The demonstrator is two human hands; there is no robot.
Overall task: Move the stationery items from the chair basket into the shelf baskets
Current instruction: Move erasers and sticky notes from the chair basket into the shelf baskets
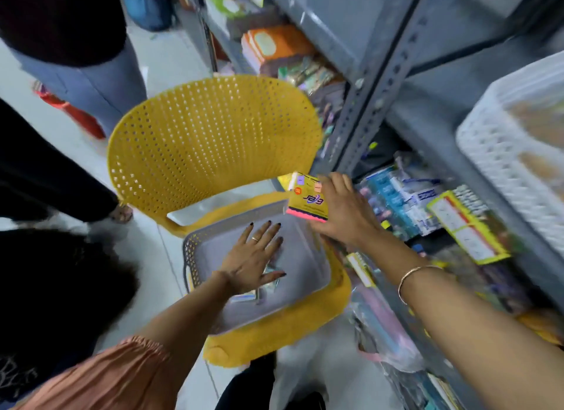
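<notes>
Two bare hands over a chair here. The left hand [254,261] is flat with fingers spread wide, hovering low inside the basket [195,257], a shallow grey plastic tray with lattice walls and a smooth floor. Right under its palm are a few shiny wrapped items [270,276], too blurry to say what exactly. The right hand [343,209] is just beyond and to the side, clamped on a small pack [306,200], a flat yellow rectangle with a pink edge, held above the basket's far corner. The basket sits on the seat of a yellow plastic chair [213,134], its curved back full of round holes. To the right of that hand is the grey metal shelf [375,104] stuffed with glossy packets, and a white woven basket [500,153] higher up.
</notes>
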